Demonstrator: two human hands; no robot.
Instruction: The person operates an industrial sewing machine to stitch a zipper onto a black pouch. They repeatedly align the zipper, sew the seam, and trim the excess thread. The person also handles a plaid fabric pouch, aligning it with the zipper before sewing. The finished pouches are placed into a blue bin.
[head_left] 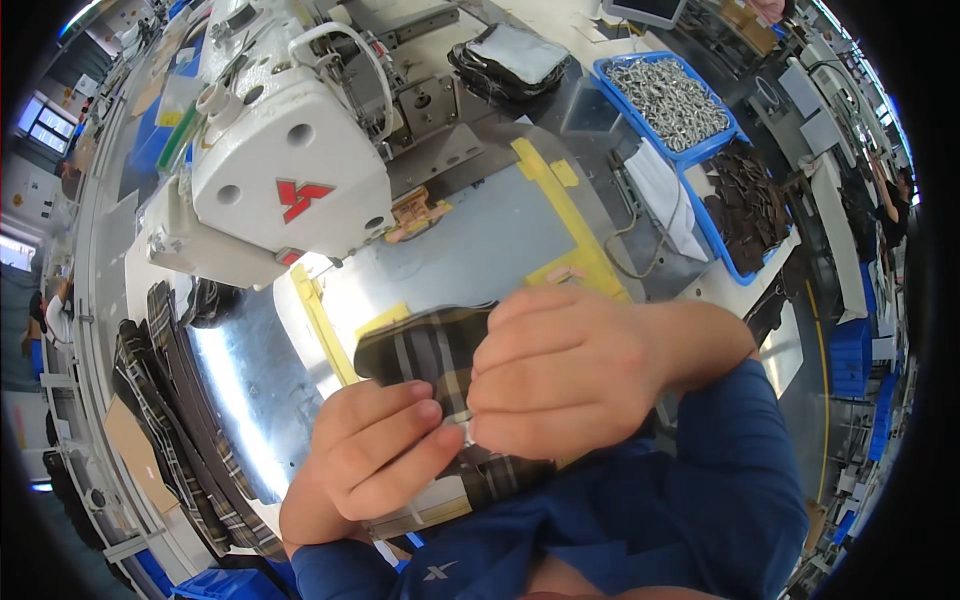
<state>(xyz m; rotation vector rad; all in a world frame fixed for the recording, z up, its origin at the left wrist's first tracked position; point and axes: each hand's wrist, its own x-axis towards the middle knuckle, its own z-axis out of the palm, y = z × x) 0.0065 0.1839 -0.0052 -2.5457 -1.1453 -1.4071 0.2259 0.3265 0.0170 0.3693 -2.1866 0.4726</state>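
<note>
A dark plaid fabric piece (425, 345) lies at the near edge of the sewing machine's metal plate (500, 225), under both my hands. My left hand (385, 445) is closed on its lower left part, fingertips pressed near a small pale metallic bit (463, 428). From the right, my right hand (570, 375) pinches the same fabric, its fingers curled and its tips almost meeting the left ones. The small bit is mostly hidden between the fingertips, so its kind cannot be told. Strips of yellow tape (560, 200) border the plate.
A white sewing machine (290, 170) stands at the upper left. Blue trays hold metal rings or buckles (667, 105) and brown pieces (745, 205) at the right. Stacked plaid fabric (165, 430) lies on the left. A dark bundle (510, 65) sits at the back.
</note>
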